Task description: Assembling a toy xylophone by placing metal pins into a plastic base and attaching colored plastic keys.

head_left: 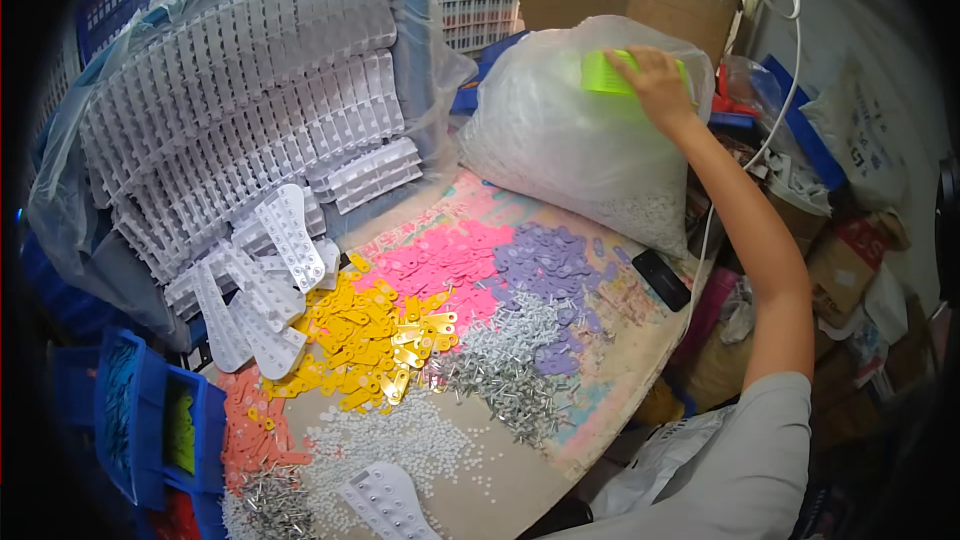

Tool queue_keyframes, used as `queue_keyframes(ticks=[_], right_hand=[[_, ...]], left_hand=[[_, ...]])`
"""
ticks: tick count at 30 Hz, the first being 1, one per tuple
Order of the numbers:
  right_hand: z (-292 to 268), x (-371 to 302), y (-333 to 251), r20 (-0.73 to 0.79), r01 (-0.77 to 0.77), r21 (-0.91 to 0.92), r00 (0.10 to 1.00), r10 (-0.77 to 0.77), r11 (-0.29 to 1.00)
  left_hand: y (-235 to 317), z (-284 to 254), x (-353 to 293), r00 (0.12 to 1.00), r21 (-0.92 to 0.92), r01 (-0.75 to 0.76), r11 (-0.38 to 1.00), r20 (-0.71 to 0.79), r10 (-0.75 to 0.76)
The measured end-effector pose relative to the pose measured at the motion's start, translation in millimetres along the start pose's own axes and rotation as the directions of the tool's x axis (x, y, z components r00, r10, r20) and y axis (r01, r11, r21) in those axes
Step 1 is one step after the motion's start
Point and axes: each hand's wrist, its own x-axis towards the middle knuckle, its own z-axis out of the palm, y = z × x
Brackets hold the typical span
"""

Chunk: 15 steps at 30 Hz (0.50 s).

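Note:
At the back right, my right hand [655, 85] has its fingers bent over the edge of a bright green slotted plastic container [606, 74]. This container sits against the upper part of a large translucent plastic bag [570, 130], which bulges with small whitish pieces. How much of the container is behind my hand or inside the bag, I cannot tell. My right arm stretches far across the right side of the table. My left hand is out of view.
Piles of yellow [350, 335], pink [440, 265] and purple [545, 260] flat plastic pieces lie on the table, beside metal rivets [515, 360] and white beads [400, 440]. A lined crate [250, 90] of stacked white parts stands left. A black phone [661, 280] lies at the right edge.

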Motion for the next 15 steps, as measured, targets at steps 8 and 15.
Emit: queue_keyframes(ticks=[8,15], right_hand=[[97,60,-32,0.234,-0.380,-0.055,0.894,0.382,0.923],[140,27,7,0.173,-0.626,-0.244,0.724,0.668,0.741]], left_hand=[[-3,-6,1,1.000,0.056,0.029,0.998,-0.012,-0.028],[3,-4,-4,0.996,0.074,0.076,0.994,0.030,-0.079]])
